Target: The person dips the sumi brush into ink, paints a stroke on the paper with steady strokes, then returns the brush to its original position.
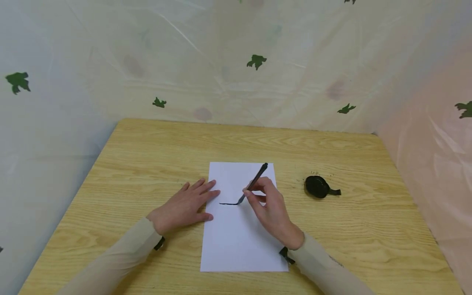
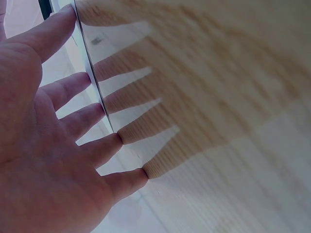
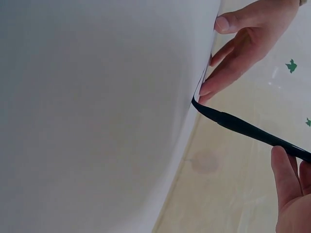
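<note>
A white sheet of paper (image 1: 236,246) lies upright before me on the wooden table. My right hand (image 1: 272,209) pinches a black paintbrush (image 1: 257,178) between thumb and fingers. Its bent tip touches the sheet at the right end of a short, thin black line (image 1: 228,203). The right wrist view shows the bristles of the brush (image 3: 238,125) curved against the paper. With fingers spread and straight, my left hand (image 1: 184,207) rests across the sheet's left edge. In the left wrist view, the fingertips of that hand (image 2: 58,141) meet the table and the paper's edge.
A small black pan-shaped dish (image 1: 317,187) with a short handle stands right of the paper, with dark specks around its far side. The wooden table (image 1: 129,164) ends at pale plastic sheeting (image 1: 206,49) bearing green leaf-like shapes.
</note>
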A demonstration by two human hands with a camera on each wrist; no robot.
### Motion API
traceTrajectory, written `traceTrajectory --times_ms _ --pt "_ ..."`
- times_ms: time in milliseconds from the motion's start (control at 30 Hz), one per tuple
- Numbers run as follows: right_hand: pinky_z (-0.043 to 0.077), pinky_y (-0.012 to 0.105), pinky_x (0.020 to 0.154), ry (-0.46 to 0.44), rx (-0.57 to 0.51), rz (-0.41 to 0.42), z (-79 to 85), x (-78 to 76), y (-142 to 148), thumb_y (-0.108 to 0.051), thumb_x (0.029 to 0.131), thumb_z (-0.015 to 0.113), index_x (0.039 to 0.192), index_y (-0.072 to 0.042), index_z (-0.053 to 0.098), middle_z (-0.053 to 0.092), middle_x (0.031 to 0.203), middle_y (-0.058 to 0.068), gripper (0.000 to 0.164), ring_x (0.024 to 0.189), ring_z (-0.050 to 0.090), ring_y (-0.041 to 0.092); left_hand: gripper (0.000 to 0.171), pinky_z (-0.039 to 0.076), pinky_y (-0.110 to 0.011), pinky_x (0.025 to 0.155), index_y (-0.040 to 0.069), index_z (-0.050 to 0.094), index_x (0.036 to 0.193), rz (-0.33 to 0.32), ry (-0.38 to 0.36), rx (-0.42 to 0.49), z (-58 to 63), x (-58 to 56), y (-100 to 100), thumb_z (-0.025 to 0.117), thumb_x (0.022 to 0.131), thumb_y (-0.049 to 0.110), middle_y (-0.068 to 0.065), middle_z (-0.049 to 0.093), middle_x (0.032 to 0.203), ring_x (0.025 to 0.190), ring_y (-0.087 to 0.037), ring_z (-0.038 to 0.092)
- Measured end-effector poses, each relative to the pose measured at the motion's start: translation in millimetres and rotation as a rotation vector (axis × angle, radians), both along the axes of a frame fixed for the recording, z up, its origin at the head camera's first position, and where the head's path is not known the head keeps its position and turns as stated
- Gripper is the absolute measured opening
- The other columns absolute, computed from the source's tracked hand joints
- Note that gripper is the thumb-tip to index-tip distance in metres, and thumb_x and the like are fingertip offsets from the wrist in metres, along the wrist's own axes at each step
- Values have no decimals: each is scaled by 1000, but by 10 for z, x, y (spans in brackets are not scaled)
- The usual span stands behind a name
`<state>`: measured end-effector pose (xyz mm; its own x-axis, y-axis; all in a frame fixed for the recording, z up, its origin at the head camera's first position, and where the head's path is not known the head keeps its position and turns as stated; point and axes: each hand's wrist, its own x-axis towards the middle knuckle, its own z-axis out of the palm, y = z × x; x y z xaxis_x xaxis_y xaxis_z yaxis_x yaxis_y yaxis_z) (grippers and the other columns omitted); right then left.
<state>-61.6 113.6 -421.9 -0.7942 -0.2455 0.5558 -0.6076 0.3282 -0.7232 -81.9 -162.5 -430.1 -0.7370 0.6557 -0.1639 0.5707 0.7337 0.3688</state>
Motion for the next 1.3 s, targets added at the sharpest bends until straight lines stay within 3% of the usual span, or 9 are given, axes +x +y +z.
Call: traceTrajectory --times_ms 733,1300 --pt "62 30 72 12 2 -49 3 3 89 11 89 74 112 0 57 66 102 9 30 94 74 27 71 24 -72 115 11 47 157 -2 -10 10 18 -3 -6 71 98 43 -12 30 168 155 -40 22" --pt "62 31 71 -30 -1 -79 16 32 137 8 90 75 111 -1 58 67 102 9 29 95 74 27 72 23 -71 116 11 46 157 0 -24 7 42 -1 -8 71 98 43 -12 30 168 155 -40 22"
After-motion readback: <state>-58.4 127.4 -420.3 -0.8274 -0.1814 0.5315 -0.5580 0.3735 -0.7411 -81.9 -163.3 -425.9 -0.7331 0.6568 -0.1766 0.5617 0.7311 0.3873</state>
